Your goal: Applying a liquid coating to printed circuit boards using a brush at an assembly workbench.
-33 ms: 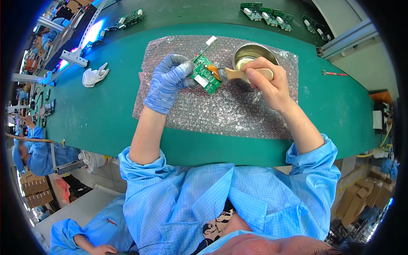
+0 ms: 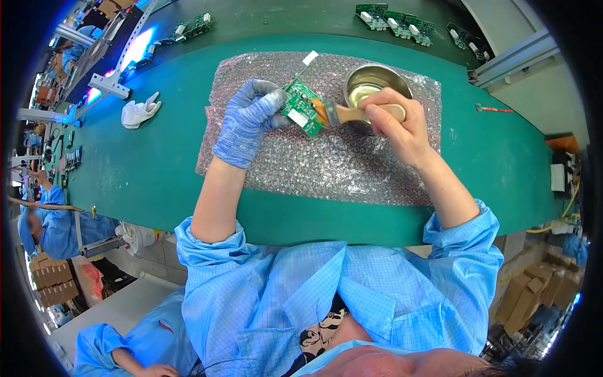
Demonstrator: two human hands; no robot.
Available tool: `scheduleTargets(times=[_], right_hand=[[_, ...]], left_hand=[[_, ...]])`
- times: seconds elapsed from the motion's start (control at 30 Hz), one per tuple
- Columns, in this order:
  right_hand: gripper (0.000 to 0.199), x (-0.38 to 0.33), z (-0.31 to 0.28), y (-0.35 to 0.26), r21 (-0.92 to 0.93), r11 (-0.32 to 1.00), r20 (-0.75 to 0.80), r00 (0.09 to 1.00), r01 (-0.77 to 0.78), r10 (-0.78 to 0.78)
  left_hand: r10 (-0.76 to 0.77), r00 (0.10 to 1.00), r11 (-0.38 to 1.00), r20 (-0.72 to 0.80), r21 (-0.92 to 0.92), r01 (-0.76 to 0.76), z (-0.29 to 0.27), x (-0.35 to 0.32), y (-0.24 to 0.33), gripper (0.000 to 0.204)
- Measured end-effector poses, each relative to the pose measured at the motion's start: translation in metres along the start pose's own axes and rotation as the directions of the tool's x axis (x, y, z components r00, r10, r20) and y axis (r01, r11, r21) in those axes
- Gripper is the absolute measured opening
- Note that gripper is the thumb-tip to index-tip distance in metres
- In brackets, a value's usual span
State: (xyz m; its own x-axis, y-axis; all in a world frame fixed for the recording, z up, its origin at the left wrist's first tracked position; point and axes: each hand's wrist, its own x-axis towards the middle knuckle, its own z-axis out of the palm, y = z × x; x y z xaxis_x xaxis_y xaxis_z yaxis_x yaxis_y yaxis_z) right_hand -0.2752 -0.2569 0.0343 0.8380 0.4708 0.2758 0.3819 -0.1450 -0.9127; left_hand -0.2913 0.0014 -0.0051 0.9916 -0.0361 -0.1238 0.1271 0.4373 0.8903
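Note:
My left hand (image 2: 246, 122), in a grey-blue knit glove, is closed on the left edge of a green circuit board (image 2: 302, 112). The board is held tilted above a sheet of bubble wrap (image 2: 301, 169), and a thin lead with a white connector (image 2: 309, 58) sticks out from its far end. My bare right hand (image 2: 402, 125) grips the wooden handle of a flat brush (image 2: 352, 114). The brush's orange-brown bristles touch the board's right part. Just beyond my right hand stands a round metal bowl (image 2: 378, 74) with pale yellowish liquid in it, partly hidden by my fingers.
A white glove (image 2: 141, 112) lies on the green mat at the left. Several circuit boards (image 2: 394, 26) stand along the far dark surface. A small red-handled tool (image 2: 494, 109) lies at the right. Co-workers in blue sit at the left, one sleeve (image 2: 100, 345) close by.
The bristles have shifted slightly right and down across the board, and my right hand has moved a little with the brush. The white connector tips slightly farther up and left.

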Motion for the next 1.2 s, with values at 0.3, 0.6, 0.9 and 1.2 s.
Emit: scheduleTargets(times=[0.3,0.6,0.9,1.2], right_hand=[[0.012,0.005,0.007,0.003,-0.003,0.999,-0.322,0.946,0.050,-0.048],[0.013,-0.005,0.019,-0.011,0.093,0.995,-0.278,0.959,-0.039,0.063],[0.013,-0.009,0.024,-0.012,0.135,0.989,-0.268,0.959,-0.059,0.094],[0.014,-0.040,-0.058,0.013,0.225,0.974,-0.691,0.708,0.019,0.145]], left_hand=[[0.090,0.995,0.994,-0.033,-0.054,-0.092,0.004,-0.002,0.001,0.015],[0.113,0.987,0.988,-0.116,-0.095,-0.125,0.005,-0.001,0.003,0.013],[0.131,0.979,0.989,-0.159,-0.042,-0.139,0.014,-0.006,0.010,0.015],[0.261,0.870,0.941,-0.417,0.313,-0.132,-0.058,0.114,0.039,0.022]])
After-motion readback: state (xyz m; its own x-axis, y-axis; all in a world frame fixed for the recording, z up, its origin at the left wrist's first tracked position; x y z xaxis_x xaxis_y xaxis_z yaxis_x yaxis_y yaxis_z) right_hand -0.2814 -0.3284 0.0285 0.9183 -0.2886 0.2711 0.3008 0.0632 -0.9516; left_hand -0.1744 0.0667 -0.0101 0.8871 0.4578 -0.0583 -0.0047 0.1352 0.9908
